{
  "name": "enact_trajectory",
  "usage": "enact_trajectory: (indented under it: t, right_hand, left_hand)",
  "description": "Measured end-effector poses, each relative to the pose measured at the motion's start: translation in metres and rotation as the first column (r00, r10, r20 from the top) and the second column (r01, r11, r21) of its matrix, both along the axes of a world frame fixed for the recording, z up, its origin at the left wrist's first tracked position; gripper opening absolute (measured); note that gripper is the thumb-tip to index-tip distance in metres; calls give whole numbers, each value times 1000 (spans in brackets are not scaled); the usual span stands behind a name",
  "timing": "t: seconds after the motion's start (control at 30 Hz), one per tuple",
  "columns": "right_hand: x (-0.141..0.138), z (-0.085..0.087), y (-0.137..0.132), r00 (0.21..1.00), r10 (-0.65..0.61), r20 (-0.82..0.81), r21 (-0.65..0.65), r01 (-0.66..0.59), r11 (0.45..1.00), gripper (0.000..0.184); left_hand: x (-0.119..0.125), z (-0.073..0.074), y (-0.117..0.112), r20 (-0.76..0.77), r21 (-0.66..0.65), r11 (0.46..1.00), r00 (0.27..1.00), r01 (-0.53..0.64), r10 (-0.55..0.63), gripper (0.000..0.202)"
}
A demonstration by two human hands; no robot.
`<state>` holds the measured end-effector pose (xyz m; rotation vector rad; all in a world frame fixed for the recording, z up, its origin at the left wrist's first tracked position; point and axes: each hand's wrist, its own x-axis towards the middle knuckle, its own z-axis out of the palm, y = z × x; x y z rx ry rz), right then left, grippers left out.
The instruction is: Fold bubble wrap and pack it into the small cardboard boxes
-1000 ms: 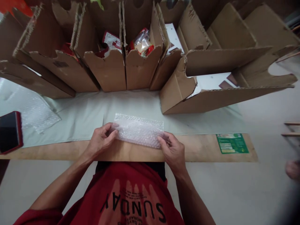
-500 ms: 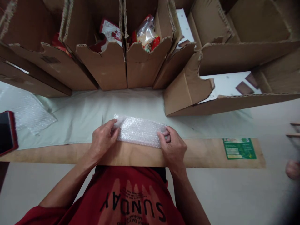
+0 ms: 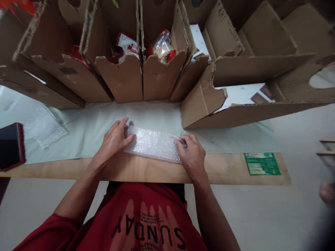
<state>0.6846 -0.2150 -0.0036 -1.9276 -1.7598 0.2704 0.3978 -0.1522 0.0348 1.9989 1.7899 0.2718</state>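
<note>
A folded piece of clear bubble wrap (image 3: 154, 144) lies on the pale sheet (image 3: 91, 125) near the front edge of the wooden table (image 3: 146, 170). My left hand (image 3: 113, 141) presses on its left end with the fingers laid over it. At the right end my right hand (image 3: 192, 155) has its fingers curled around the edge. Whatever the wrap encloses is hidden.
Several open cardboard boxes (image 3: 123, 76) stand along the back, some holding red and white packets (image 3: 162, 47). A larger box (image 3: 235, 94) sits at the right. More bubble wrap (image 3: 39, 122) and a red-cased phone (image 3: 10, 146) lie at the left. A green card (image 3: 261, 164) lies at the right.
Both hands have pushed forward over the bubble wrap, and the roll looks narrower and tighter. My left hand's fingers now lie further over the left end.
</note>
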Motion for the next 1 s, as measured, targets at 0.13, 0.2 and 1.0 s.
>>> enact_trajectory:
  t: [0.13,0.2,1.0]
  right_hand:
    - [-2,3,-1,999,25,-31,13,-24,1000,25]
    - [-4,6,0,998,53,-32,36,-52,998,25]
    - [-77,34,93,847,502,174,68,-519,852,38]
  left_hand:
    - [9,3,5,-30,-46,998,998,47,-48,26]
    - [6,5,0,9,-40,999,1000,21,-21,14]
    - [2,-14,-91,524,-252,950,799,-186,295,78]
